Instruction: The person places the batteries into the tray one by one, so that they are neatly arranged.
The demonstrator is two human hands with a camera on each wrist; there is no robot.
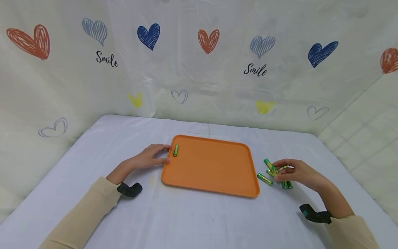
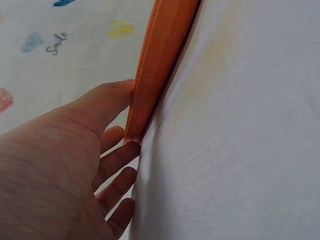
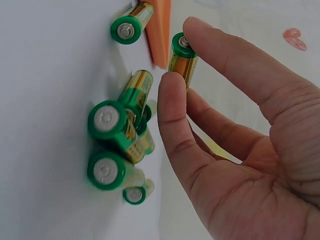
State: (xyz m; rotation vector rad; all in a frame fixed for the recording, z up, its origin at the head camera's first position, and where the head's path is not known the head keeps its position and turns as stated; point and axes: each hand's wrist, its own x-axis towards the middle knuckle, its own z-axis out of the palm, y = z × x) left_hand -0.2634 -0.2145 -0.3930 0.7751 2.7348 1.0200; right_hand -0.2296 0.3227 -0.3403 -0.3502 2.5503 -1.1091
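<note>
My left hand [image 1: 150,157] rests against the left side of the orange tray [image 1: 211,166], thumb and fingers spread along its edge. In the left wrist view the thumb touches the tray's rim [image 2: 142,85], with the other fingers near a corner. One green and gold battery [image 1: 176,150] lies in the tray by that side. Right of the tray, my right hand [image 1: 293,172] pinches a battery [image 3: 183,62] between thumb and finger, above several loose batteries [image 3: 117,125]. One of these, a single battery [image 1: 264,179], lies nearer the tray's right edge.
A white cloth covers the table [image 1: 186,221]. Behind it hangs a pale sheet [image 1: 192,72] printed with hearts and "Smile". Black straps with small devices sit at the left wrist [image 1: 130,190] and the right wrist [image 1: 315,213].
</note>
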